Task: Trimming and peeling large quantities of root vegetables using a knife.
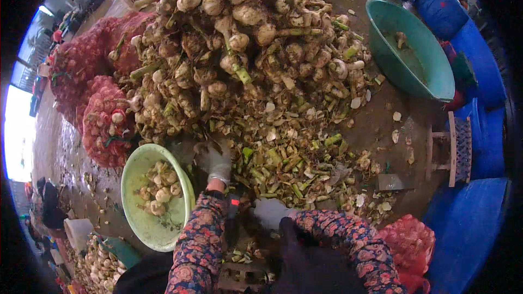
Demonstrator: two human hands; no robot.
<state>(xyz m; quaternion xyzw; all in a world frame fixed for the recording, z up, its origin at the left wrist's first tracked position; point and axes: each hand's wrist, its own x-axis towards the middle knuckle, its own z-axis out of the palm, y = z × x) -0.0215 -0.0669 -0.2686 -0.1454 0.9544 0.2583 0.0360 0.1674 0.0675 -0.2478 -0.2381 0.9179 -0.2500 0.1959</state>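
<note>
My left hand [217, 162], in a pale glove, reaches to the lower edge of a big heap of garlic bulbs [245, 45] with roots and stalks. Its fingers are blurred among dark roots, so any hold is hidden. Close to my body, my gloved right hand [270, 213] is lower, by the near edge of cut stalks and peelings [290, 163]. I cannot make out whether it holds something. A dark object with a red patch [234, 202] lies between my wrists. Left of my left forearm, a pale green basin [130, 196] contains several trimmed garlic bulbs [159, 188].
Red mesh sacks of garlic [107, 124] stand at left, and another red sack [408, 239] is at lower right. A teal basin [439, 79] holds one bulb. A small stool [452, 149] stands near blue barrels [466, 228]. More garlic bulbs [98, 263] lie at lower left.
</note>
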